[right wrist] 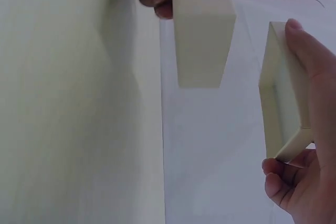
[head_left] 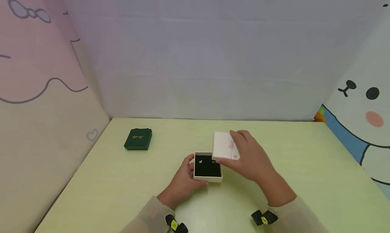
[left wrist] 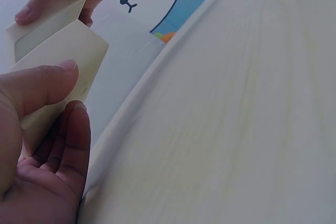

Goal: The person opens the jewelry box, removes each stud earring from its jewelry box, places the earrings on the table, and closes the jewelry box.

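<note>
My left hand [head_left: 186,182] grips a small white box base [head_left: 208,179] by its left side and front, thumb along the near wall. Inside the base is a black insert [head_left: 207,170] bearing a pair of small star-shaped earrings [head_left: 200,162]; the right one is partly covered. Just above the base's far right corner, my right hand [head_left: 248,156] holds the white lid [head_left: 221,145], which has a pink flower print. From the right wrist view, the hollow underside of the lid [right wrist: 286,98] shows, apart from the base [right wrist: 202,40].
A dark green box [head_left: 138,139] with gold lettering lies at the back left of the pale yellow-green table [head_left: 274,138]. Behind the table stands a plain pale wall covering [head_left: 213,57], and cartoon-printed panels flank both sides.
</note>
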Available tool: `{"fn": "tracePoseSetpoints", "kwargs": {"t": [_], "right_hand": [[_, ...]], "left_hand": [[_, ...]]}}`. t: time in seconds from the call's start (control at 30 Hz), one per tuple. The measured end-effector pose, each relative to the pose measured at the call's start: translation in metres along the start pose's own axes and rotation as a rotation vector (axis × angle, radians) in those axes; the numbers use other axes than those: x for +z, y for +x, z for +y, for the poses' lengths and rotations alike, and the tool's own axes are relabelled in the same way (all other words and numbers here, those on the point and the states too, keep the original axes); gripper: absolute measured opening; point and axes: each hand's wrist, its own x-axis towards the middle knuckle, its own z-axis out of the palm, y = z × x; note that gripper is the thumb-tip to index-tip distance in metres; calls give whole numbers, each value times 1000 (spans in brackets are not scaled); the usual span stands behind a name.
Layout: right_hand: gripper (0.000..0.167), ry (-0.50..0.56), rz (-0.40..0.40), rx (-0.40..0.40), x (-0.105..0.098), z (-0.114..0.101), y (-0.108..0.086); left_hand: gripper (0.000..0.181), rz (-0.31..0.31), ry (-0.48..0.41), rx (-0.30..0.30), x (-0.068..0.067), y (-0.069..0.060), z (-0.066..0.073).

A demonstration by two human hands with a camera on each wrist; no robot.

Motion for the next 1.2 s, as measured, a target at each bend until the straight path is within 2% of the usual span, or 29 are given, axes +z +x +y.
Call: {"fn": "tracePoseSetpoints", "kwargs": {"t": [0.37,0.7,0.83,1.0,1.2], "right_hand": [[105,-71,-163,-26,-7,44,26],[95,-139,-312,-79,10,76,65],[91,-181,-333,-56,12,81,83],[89,-178,-326,-2,10,81,102],[84,-206,-373,16,17,84,105]], "left_hand": [[107,-13,-47,-10,3,1,-4],[106,9,-50,-8,0,-3,-1],[107,11,-35,-6,0,-3,1],[109,7,-32,-14,1,-1,1],[109,8,-31,-15,-1,0,0]]}}
